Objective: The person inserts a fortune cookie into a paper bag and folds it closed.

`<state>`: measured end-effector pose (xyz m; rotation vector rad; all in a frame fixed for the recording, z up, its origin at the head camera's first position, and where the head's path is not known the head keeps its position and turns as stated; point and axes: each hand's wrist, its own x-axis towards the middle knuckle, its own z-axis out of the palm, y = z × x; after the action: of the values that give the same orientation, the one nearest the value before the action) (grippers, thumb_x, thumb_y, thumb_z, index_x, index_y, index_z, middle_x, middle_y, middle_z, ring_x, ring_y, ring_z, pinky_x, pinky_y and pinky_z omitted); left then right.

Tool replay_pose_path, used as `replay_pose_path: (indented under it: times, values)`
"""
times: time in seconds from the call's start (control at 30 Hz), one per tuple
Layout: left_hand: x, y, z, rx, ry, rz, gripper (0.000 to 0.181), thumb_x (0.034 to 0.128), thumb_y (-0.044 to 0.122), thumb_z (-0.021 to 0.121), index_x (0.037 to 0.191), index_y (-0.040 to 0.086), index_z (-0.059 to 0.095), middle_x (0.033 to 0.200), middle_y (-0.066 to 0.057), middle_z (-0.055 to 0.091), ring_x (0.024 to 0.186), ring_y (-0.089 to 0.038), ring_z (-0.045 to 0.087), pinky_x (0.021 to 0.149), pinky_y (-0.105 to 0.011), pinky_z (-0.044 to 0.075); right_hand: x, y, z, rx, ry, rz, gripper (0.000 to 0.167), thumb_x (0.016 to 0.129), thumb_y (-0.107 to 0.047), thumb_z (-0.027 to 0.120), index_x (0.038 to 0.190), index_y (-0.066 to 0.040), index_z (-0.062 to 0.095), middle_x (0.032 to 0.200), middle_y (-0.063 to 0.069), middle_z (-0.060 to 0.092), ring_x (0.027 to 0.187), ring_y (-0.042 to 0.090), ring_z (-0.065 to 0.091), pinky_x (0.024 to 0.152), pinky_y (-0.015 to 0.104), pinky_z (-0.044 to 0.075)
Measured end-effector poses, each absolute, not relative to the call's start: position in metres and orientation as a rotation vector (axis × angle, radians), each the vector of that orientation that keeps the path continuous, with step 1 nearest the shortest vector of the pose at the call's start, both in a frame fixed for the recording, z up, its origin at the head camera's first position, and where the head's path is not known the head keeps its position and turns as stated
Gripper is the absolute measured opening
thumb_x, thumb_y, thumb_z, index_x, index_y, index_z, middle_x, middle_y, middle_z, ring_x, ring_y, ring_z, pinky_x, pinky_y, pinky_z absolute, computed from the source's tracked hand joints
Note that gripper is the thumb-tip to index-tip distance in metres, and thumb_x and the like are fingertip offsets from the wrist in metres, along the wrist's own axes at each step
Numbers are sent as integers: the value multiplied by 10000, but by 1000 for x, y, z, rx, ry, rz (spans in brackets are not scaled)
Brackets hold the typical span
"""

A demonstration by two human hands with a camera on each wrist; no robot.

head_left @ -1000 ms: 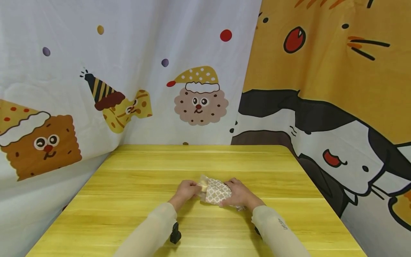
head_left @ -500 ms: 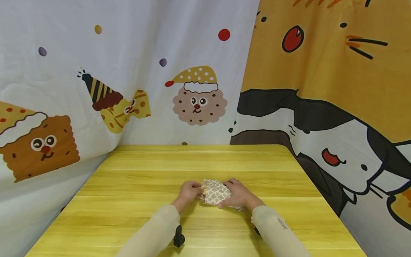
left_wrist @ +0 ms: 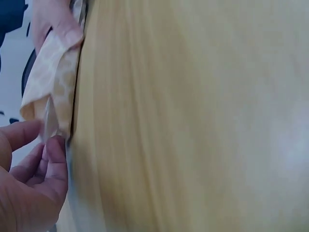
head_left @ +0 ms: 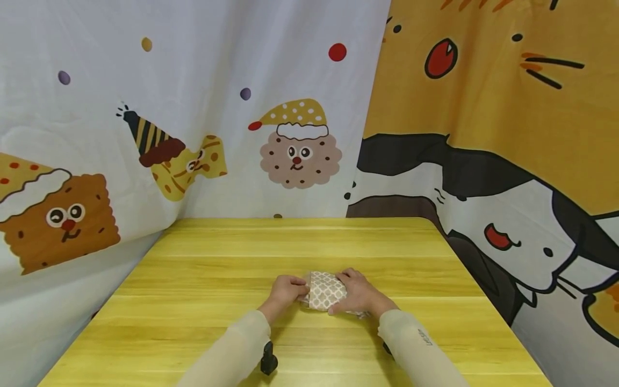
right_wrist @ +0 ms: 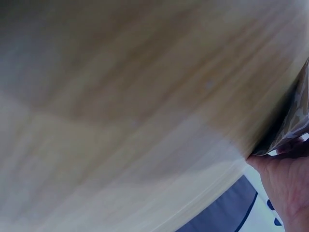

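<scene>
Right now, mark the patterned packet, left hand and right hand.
Patterned packet (head_left: pixel 325 291), head view: middle of its printed face.
Left hand (head_left: pixel 285 291), head view: back of the hand.
Right hand (head_left: pixel 360 294), head view: back of the hand.

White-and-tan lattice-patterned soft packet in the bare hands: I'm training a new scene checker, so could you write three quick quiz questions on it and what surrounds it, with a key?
1. Multiple choice: In the head view, which end of the packet is the left hand pinching?
A) The left end
B) The right end
C) Neither end
2. True or false: The right hand is touching the packet.
3. Fill in the blank: Beneath the packet is a yellow wood-grain ____.

Key:
1: A, the left end.
2: True; it grips the right part.
3: Table.
</scene>
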<state>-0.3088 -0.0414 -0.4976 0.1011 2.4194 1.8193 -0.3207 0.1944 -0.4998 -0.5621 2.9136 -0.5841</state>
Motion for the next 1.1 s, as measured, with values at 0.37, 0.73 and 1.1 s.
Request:
replay_pose_path:
  times: [0.37, 0.73, 1.1]
  values:
    - [-311, -39, -499, 94, 2405, 1861, 170, 860, -42, 709, 1010, -122, 708, 863, -130, 707, 673, -127, 633, 599, -262, 547, -319, 195, -498, -539, 2906, -586, 1122, 652, -698, 797, 1515, -98, 407, 1448, 114, 399, 1337, 351, 376, 1036, 523, 396]
    - [-311, -43, -501, 107, 2168, 1932, 250, 857, -116, 678, 1095, -187, 648, 940, -185, 707, 734, -165, 673, 682, -311, 588, -318, 194, -496, -543, 2900, -603, 1145, 640, -707, 801, 1517, -89, 401, 1443, 126, 404, 1336, 364, 374, 1039, 536, 388]
    - [-313, -33, -500, 35, 2201, 1985, 246, 885, -128, 536, 1094, -180, 654, 869, -147, 696, 689, -126, 619, 625, -247, 549, -317, 192, -498, -541, 2886, -587, 1164, 636, -714, 801, 1530, -98, 381, 1463, 119, 390, 1355, 374, 351, 1053, 553, 373]
